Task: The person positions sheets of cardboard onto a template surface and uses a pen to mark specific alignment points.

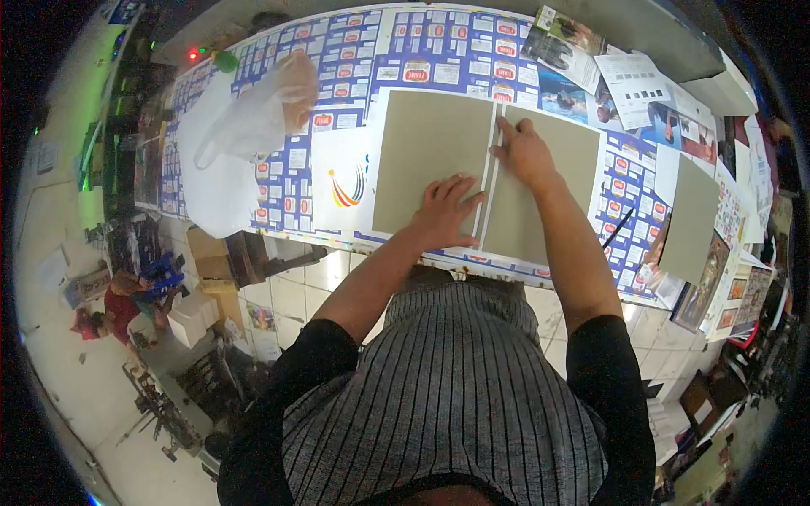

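The left board (413,156) and right board (567,177) lie side by side on a white sheet (596,181); placement seems largely done, margins still unfolded. The left hand (449,207) spreads open on the left board; the right hand (525,154) touches near the seam, grip unclear.

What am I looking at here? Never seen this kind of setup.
No robot: these are a person's bare hands, filmed by a wide fisheye camera worn on the head, looking down. The lens bends straight edges; picture left is their left. On the blue-patterned covering lie a left board and a right board, both grey-brown, with a narrow pale strip between. The left hand rests spread on the left board; the right hand is at the right board's inner edge. Neither appears to grip anything. A pale plastic bag lies further left.
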The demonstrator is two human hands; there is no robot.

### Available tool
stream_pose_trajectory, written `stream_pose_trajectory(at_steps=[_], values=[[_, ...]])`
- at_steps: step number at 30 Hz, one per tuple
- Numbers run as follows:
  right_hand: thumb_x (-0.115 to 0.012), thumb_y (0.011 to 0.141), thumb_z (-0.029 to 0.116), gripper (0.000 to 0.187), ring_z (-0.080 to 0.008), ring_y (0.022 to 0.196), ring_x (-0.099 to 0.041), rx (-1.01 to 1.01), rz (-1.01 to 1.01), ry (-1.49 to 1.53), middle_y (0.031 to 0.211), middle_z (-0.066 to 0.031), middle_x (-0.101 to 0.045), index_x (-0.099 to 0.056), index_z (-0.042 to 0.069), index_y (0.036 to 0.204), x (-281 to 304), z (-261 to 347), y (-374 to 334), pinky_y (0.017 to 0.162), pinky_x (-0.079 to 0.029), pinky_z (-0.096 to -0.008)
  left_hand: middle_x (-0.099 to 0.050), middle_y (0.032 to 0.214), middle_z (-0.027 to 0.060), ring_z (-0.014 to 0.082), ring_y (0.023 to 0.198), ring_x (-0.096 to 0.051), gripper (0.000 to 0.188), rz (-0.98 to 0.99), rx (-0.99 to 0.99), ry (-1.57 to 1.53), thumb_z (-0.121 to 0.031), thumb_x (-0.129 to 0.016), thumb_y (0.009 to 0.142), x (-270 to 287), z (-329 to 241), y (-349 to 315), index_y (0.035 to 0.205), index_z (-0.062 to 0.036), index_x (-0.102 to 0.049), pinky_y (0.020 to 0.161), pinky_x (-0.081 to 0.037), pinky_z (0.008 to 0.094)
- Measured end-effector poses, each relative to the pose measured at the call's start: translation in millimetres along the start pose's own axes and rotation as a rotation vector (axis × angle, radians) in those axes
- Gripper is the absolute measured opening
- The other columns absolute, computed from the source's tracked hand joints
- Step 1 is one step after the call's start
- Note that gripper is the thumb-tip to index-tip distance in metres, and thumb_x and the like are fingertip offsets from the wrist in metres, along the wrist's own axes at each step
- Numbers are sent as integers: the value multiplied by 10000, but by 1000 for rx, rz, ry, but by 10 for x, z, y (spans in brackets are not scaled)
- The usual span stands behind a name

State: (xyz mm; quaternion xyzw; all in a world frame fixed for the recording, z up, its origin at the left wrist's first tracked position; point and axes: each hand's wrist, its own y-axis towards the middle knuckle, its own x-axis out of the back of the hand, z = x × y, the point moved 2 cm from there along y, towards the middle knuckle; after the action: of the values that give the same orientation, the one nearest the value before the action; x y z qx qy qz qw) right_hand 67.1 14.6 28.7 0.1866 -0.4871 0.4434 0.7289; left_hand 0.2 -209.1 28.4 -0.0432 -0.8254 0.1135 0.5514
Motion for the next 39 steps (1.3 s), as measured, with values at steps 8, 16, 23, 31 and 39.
stream_pose_trajectory(at_steps=[8, 16, 23, 31, 39], values=[[-837, 715, 356, 846, -403, 1058, -611, 17, 55, 33, 1172, -217, -520, -455, 180, 1450, 4, -53, 45, 889, -534, -470, -291, 1546, 144, 378, 1450, -215, 1012, -15, 1, -27, -610, -795, 637, -44, 39, 47, 1481, -215, -400, 1129, -204, 606], [-858, 684, 351, 892, -388, 1096, -604, -39, 126, 19, 1208, -212, -515, -447, 189, 1459, 81, 34, 33, 931, -527, -452, -243, 1590, 98, 295, 1492, -154, 919, 48, 45, -39, -572, -740, 721, -89, 53, -14, 1502, -251, -378, 1171, -117, 557], [-863, 674, 348, 904, -393, 1073, -612, -41, 121, 19, 1186, -209, -526, -447, 190, 1461, 71, 5, 27, 922, -531, -456, -250, 1587, 102, 289, 1490, -162, 830, -28, 17, -59, -571, -675, 785, -120, 66, 0, 1496, -252, -391, 1169, -122, 557], [-871, 661, 361, 917, -401, 1060, -619, -21, 104, 24, 1167, -221, -531, -450, 182, 1456, 55, -6, 40, 906, -539, -456, -266, 1578, 102, 297, 1486, -167, 827, -32, 34, -57, -581, -678, 778, -130, 76, 10, 1486, -246, -409, 1166, -134, 557], [-867, 672, 349, 907, -421, 1043, -624, 12, 70, 38, 1167, -231, -531, -448, 168, 1455, 3, -69, 59, 900, -539, -466, -286, 1566, 104, 293, 1475, -190, 828, -76, 1, -56, -564, -704, 764, -119, 70, 19, 1474, -240, -429, 1156, -150, 554]])
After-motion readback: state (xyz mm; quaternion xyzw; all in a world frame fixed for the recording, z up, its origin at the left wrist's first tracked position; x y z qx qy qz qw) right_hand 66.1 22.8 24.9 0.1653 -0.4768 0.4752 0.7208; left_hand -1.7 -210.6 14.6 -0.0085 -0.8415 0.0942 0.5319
